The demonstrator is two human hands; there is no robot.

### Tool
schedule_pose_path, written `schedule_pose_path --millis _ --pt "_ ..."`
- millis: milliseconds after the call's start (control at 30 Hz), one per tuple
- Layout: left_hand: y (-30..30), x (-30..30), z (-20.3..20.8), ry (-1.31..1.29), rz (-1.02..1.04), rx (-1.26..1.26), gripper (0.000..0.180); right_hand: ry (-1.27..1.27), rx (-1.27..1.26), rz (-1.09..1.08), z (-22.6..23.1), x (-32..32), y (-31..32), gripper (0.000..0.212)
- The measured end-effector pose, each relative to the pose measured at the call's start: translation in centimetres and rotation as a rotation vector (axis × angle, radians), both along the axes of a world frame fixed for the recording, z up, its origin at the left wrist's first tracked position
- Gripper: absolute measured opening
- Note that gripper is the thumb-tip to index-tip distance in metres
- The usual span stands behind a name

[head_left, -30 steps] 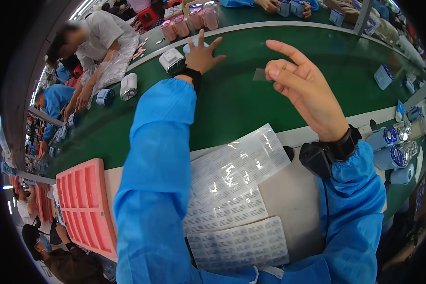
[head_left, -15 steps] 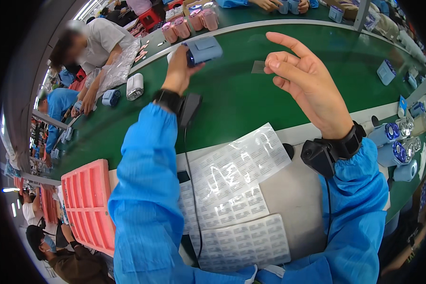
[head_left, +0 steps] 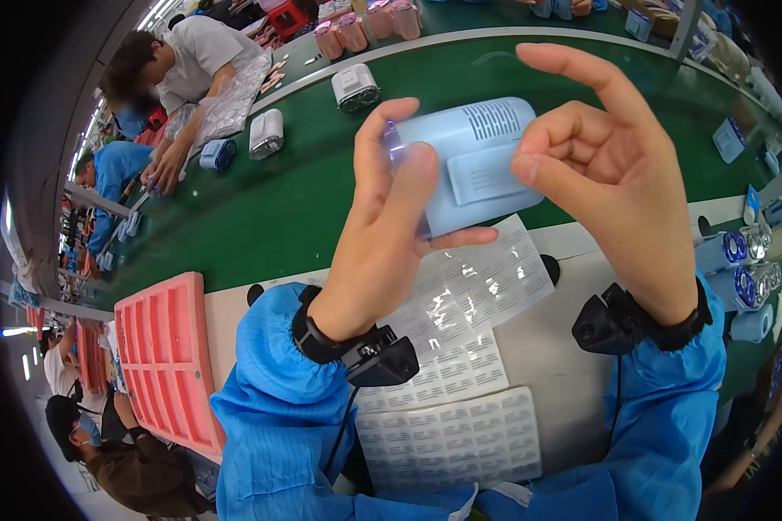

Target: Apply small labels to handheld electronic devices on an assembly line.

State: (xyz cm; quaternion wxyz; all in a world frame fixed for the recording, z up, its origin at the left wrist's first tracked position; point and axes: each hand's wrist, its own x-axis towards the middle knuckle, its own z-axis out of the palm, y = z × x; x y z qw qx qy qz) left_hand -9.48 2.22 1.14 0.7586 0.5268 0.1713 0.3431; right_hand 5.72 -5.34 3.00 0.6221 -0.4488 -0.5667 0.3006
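My left hand [head_left: 382,208] grips a light-blue plastic device [head_left: 443,130] by its end, thumb on top and fingers around it. The device lies tilted in the air above the bench, its vent slots and raised rectangular panel [head_left: 476,178] facing me. At the panel's right edge my right hand [head_left: 595,161] pinches thumb and forefinger together, with another finger stretched out. A clear label with faint printed lines seems to lie over the panel, its corner at the pinch; its exact edges are hard to see. Printed clear label sheets [head_left: 456,434] lie below my hands.
A green work surface [head_left: 261,217] carries white devices [head_left: 356,87] and a blue one [head_left: 217,154] beyond my left hand. A pink foam tray [head_left: 165,347] stands at left. Several blue devices [head_left: 730,252] sit at right. Across the surface a co-worker [head_left: 208,61] handles clear plastic bags.
My left hand has brought the blue device from the far left to the middle, near me. My right hand, earlier holding the clear label up, now has its fingertips at the device's panel.
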Motion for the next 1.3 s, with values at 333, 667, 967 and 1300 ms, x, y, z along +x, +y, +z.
schedule_pose_path --millis 333,667,967,1300 --pt "-0.8 0.5 -1.0 0.092 0.144 0.220 0.067 -0.082 -0.013 -0.092 -0.1 -0.2 -0.5 0.054" --pt "-0.7 0.6 -1.5 0.102 0.184 0.236 0.068 -0.244 0.004 -0.182 -0.9 -0.4 -0.4 0.060" --pt "0.8 1.1 -2.1 0.123 0.029 0.222 0.059 -0.249 -0.167 0.017 -2.2 2.9 1.2 0.081" --pt "23.2 5.9 -11.2 0.992 0.729 1.549 0.078 -0.209 -0.411 -0.419 -10.9 12.0 6.7 0.085"
